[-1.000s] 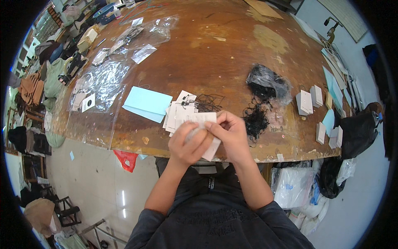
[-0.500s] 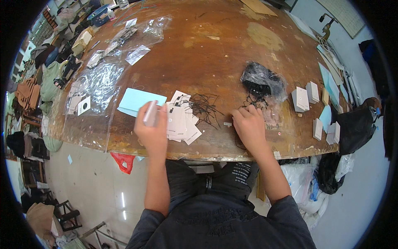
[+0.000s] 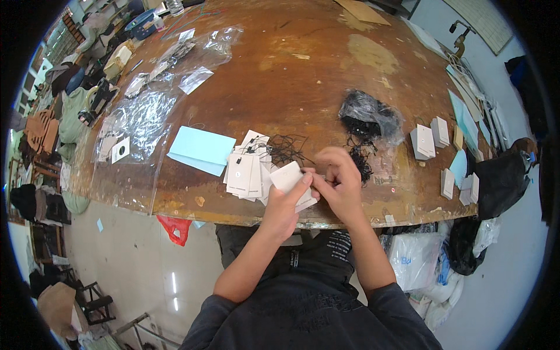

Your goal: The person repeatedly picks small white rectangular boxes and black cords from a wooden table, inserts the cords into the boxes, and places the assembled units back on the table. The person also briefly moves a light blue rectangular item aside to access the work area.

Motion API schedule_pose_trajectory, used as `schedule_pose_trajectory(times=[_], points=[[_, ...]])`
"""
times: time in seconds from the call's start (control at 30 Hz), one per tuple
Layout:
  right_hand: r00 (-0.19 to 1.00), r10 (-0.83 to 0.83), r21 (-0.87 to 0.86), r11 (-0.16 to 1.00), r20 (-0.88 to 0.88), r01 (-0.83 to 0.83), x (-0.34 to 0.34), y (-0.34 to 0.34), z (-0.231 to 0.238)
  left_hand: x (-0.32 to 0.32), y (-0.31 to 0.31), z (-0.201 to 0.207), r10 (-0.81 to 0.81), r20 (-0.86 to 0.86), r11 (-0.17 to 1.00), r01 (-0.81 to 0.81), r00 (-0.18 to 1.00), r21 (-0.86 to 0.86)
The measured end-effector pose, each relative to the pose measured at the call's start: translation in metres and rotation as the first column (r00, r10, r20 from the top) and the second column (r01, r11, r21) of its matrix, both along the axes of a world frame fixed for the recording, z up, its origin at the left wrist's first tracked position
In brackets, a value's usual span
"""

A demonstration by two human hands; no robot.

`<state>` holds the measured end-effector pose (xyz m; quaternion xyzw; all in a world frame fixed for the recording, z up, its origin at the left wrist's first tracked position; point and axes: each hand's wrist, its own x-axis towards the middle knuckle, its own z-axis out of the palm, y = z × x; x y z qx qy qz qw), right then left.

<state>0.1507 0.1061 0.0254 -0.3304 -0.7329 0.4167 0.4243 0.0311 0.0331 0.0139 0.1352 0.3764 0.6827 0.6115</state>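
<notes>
Left hand (image 3: 282, 211) grasps white hang tags (image 3: 285, 177) over the wooden table (image 3: 280, 87), just right of the overlapping tag pile (image 3: 239, 174). Right hand (image 3: 341, 185): fingers bunched at the held tags' edge (whether they grip anything, I cannot tell).

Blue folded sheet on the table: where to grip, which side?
Probably a pinch grip on the near edge of the blue folded sheet, coming from the person's side. It lies flat, so a thin edge is the likely hold; wooden tabletop shows before that edge, while white tags crowd its right end and clear plastic its left.
</notes>
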Motion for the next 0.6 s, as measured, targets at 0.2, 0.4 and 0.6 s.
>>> schedule_pose_trajectory(times=[0.2,0.4,0.6], points=[[0.985,0.111,0.123,0.984,0.133,-0.128,0.029,0.026,-0.013,-0.021,-0.002,0.002,0.391,-0.039,0.918,-0.387,0.919,0.091],[0.966,0.168,0.136,0.971,0.198,-0.197,0.032,0.029,-0.017,-0.033,-0.002,0.013,0.546,-0.118,0.833,-0.523,0.829,0.181],[0.924,0.036,0.189,0.975,0.381,-0.116,0.034,0.03,-0.015,-0.048,-0.007,0.017,0.533,-0.309,0.846,-0.491,0.787,0.21]])
